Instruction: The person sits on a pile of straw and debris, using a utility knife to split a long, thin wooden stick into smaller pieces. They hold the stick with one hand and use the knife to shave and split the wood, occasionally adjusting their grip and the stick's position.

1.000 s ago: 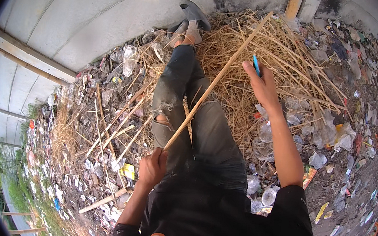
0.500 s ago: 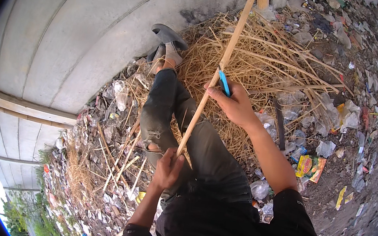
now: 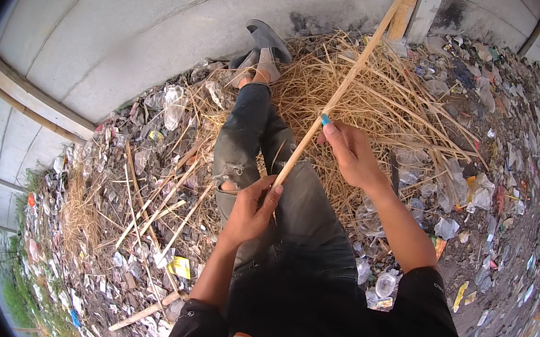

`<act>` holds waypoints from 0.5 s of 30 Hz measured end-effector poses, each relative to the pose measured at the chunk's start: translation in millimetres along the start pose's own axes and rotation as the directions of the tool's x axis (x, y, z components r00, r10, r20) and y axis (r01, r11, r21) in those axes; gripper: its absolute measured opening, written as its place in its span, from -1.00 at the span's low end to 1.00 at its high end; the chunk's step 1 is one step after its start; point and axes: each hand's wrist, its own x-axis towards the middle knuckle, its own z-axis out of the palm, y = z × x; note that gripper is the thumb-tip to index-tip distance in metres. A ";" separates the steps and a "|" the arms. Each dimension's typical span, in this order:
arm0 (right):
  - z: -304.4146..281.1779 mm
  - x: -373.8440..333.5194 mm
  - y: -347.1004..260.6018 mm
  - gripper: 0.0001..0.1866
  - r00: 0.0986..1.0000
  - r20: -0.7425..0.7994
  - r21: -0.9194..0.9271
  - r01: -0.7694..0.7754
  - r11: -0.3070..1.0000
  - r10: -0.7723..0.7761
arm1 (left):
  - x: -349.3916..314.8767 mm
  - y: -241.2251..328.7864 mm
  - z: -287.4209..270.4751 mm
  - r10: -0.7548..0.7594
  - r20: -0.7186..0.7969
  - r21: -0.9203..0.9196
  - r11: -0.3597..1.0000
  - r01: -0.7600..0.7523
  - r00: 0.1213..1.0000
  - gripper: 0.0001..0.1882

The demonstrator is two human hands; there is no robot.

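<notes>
A long, pale bamboo strip (image 3: 344, 87) runs slantwise from my lap up toward the wall. Around its lower end, above my thighs, the fingers and thumb of my left hand (image 3: 252, 210) are closed. Farther along the strip, my right hand (image 3: 354, 157) grips a blue utility knife (image 3: 325, 119). Only a bit of the blue knife shows past the thumb; its blade and most of its body are hidden. The knife's visible part lies against the strip.
Beyond my outstretched legs (image 3: 249, 119) lies a heap of thin bamboo shavings (image 3: 314, 74). A grey concrete wall (image 3: 168, 10) rises at the left and far side. Litter and loose bamboo sticks (image 3: 174, 224) cover the ground. A wooden post (image 3: 404, 14) stands at the wall.
The right hand has turned, so less of the knife shows and its blade is now hidden. The left hand has moved slightly up and right with the strip. The view has shifted.
</notes>
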 end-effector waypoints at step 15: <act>135.5 -2.7 3.8 -0.37 0.854 0.452 -0.526 0.488 0.697 -0.257 | -53.6 -42.4 -47.3 0.068 -0.465 0.217 0.975 0.039 0.883 -0.84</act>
